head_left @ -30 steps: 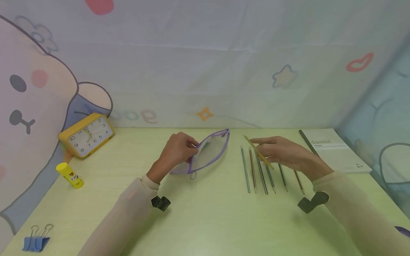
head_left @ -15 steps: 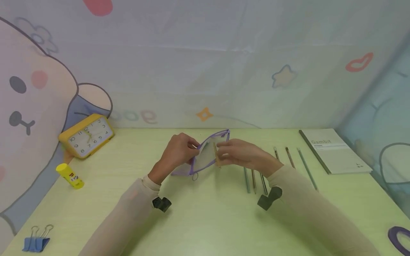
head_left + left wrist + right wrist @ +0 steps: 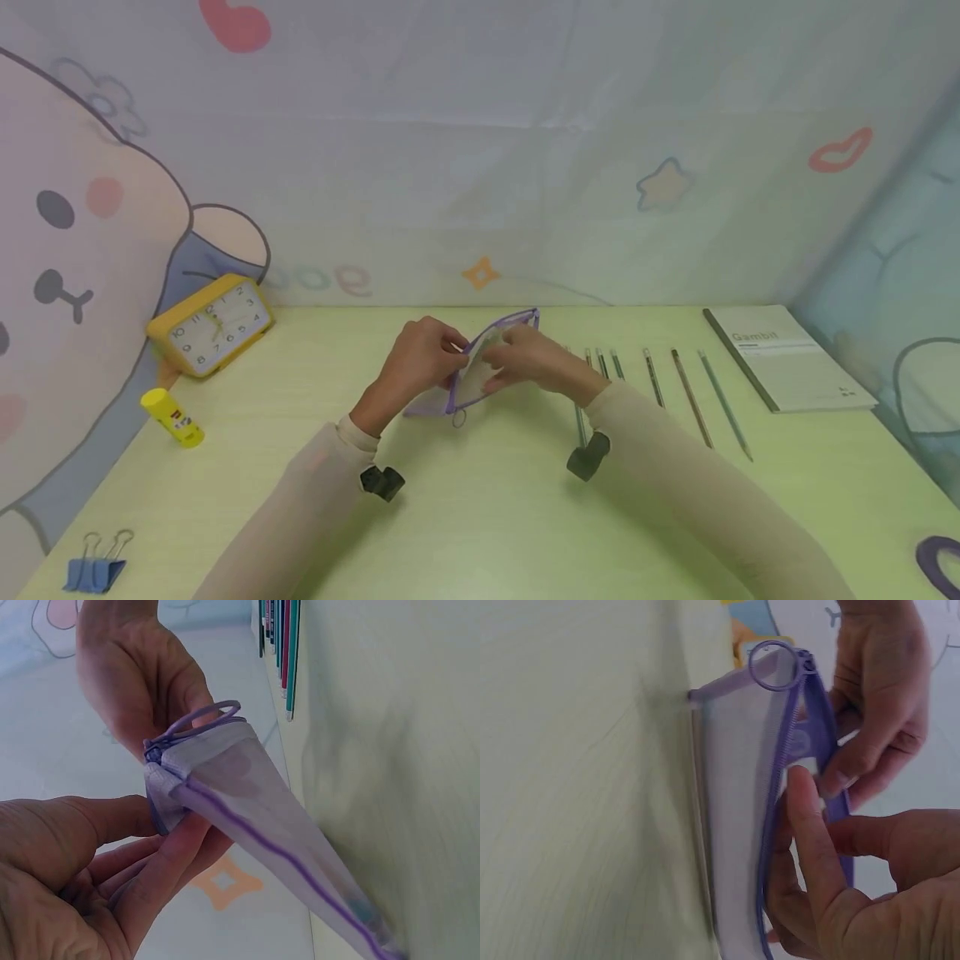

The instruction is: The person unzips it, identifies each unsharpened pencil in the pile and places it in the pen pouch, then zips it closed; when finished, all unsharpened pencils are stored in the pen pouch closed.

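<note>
A purple-edged mesh zip pouch with a ring pull stands with its mouth spread. My left hand pinches its rim between thumb and fingers. The fingers of my right hand reach into the mouth, a finger straight and no pencil showing between them. Through the mesh in the left wrist view, something small and teal shows near the pouch's bottom. Several pencils, among them a green pencil and a brown pencil, lie on the table to the right, some partly hidden by my right arm.
A white notebook lies at the back right, a purple ring-shaped roll at the front right edge. Along the left are a yellow clock, a yellow glue stick and a blue binder clip. A printed cloth hangs behind the table.
My right hand has carried a yellow pencil leftward from the row to the pouch; now its fingers are inside the mouth and the pencil is out of sight. The left hand has kept its hold.
</note>
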{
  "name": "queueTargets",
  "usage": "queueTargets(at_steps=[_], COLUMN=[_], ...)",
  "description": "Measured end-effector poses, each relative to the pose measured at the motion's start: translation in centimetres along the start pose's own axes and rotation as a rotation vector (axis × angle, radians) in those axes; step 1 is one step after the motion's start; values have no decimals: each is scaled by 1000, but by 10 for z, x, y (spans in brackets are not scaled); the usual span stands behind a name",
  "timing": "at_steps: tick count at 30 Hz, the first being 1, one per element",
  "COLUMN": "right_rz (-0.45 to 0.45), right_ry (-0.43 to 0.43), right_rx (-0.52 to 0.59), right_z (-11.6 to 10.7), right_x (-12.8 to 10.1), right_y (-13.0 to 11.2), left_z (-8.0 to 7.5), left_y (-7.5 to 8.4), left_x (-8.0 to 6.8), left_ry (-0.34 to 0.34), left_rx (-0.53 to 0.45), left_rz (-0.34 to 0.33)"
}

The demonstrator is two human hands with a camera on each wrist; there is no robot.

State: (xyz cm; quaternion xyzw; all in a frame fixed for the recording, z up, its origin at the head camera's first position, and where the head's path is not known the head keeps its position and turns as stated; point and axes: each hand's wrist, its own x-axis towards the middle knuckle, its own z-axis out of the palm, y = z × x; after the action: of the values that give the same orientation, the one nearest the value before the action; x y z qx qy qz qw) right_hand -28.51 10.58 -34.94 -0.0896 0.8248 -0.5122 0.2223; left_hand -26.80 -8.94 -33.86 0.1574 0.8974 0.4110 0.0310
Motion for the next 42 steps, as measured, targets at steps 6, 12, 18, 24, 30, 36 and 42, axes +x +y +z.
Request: queueTargets(at_steps=[6, 12, 18, 24, 30, 36, 42], right_rz=[-4, -49, -50, 7, 96, 123, 213], right_ry=[-29, 39, 173, 197, 94, 88, 63], right_rx=[-97, -249, -643, -758, -853, -946, -988], right_z=[-26, -55, -64, -65, -60, -53, -49], right_x=[-21, -43, -54, -60, -59, -52, -45], right_y=[2, 8, 25, 48, 60, 68, 68], left_z=[-3, -6, -8, -7, -5, -3, -2], left_y=[1, 0, 0, -1, -1, -2, 0], left_x=[-2, -2, -3, -5, -5, -2, -3], left_ry=[9, -1, 11, 14, 24, 25, 19], left_rx=[13, 32, 46, 51, 38, 32, 25], left_rz=[-33, -50, -44, -37, -5, -9, -4])
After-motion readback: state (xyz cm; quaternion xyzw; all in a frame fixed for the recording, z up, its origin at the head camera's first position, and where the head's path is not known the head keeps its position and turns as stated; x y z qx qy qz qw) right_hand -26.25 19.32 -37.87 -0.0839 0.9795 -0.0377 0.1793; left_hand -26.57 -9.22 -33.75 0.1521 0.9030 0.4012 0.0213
